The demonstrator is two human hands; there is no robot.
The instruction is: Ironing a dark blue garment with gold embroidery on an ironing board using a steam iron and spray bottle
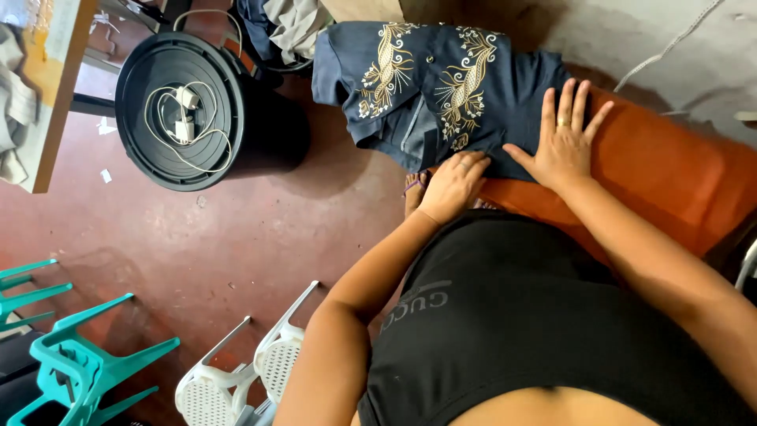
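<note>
Bare orange desk [678, 181] lies open right of the hands; the dark embroidered shirt [441, 87] covers its far end, a black bin [185, 106] stands left.
</note>
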